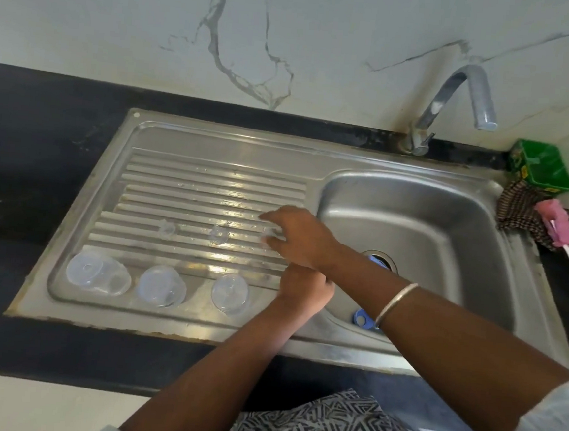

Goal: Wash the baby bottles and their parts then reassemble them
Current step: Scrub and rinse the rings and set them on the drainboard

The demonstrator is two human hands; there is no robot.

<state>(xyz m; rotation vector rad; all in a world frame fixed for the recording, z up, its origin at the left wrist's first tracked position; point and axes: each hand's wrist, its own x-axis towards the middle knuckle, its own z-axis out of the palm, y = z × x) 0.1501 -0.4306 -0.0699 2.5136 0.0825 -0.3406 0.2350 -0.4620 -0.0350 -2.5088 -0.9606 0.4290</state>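
The right hand (300, 237) is pinching a clear teat (270, 234) over the drainboard (209, 188) left of the sink basin (412, 233), crossing above the left hand (304, 291).

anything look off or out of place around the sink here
Mostly tidy: clear bottles and teats sit in rows on the drainboard. The odd ones out are two blue rings, lying in the basin by the drain, apart from the other parts.

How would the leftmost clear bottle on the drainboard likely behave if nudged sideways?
The leftmost bottle looks like thin clear plastic, so probably light and easily shoved. It appears to lie on its side, so it may roll. The drainboard glistens as if wet, so it could also slide.
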